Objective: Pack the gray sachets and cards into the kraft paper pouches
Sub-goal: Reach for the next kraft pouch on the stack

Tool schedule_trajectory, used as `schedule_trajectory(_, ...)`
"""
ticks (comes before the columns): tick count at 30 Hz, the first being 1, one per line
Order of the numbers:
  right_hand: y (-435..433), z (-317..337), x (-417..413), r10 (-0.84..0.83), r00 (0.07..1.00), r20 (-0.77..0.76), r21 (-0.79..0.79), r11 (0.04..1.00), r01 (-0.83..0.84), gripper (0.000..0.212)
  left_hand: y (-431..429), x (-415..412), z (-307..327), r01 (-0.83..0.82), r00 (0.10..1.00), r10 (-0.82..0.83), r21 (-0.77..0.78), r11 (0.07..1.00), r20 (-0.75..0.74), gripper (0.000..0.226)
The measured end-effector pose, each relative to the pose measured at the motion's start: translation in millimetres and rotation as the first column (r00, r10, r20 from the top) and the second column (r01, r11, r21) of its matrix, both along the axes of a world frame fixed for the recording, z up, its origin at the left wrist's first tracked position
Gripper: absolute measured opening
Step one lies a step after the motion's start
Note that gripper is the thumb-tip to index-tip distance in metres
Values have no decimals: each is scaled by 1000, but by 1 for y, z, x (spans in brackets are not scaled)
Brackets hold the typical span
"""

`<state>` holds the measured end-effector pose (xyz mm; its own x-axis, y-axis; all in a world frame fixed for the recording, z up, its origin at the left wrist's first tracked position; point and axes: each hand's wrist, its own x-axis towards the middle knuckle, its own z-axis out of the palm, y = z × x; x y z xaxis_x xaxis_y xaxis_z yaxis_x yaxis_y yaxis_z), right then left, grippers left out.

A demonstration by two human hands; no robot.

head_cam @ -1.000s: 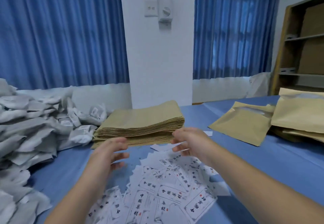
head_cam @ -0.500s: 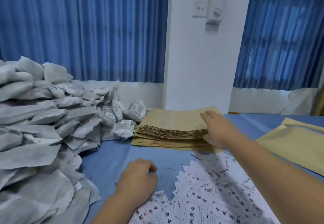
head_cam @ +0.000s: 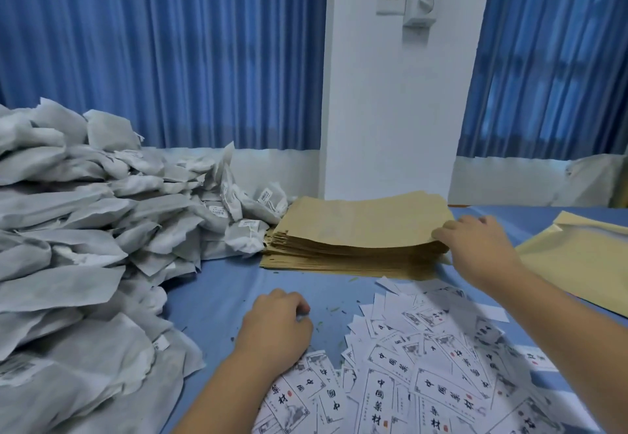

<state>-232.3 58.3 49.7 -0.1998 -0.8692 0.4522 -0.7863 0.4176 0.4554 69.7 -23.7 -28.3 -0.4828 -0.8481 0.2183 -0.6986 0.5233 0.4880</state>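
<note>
- Blue curtains (head_cam: 170, 59) hang across the whole back of the room, split by a white pillar (head_cam: 390, 110).
- The tabletop (head_cam: 217, 297), covered in blue, carries everything.
- A big, loose heap of gray sachets (head_cam: 68, 229) fills its left side, and the far end of the heap reaches the stack of pouches.
- White printed cards (head_cam: 424, 382) lie fanned out and overlapping on the near right, under the person's right forearm.
- The stack of kraft paper pouches (head_cam: 356, 226) sits flat at the middle back, just in front of the pillar, its top layers bowed upward.
- A separate kraft pouch (head_cam: 577, 263) lies flat at the right edge, apart from the stack.
- Of the hands, the right hand (head_cam: 482, 250) grips the stack's right edge, thumb on top near the corner.
- The left hand (head_cam: 275, 328) rests on the tabletop as a fist, holding nothing, just beside the nearest cards.
- A wall switch (head_cam: 419, 2) is mounted high on the pillar.
</note>
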Motion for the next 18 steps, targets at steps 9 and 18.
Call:
schedule_trajectory(9,11,16,71,495,832,251,-360,845,-395,36,27,-24,21,100,777,30,171,980,-629,20)
schedule_trajectory(18,-5,26,163,615,595,518,-487,784,-385,25,49,-35,26,878,248,190,303,370,-950,83)
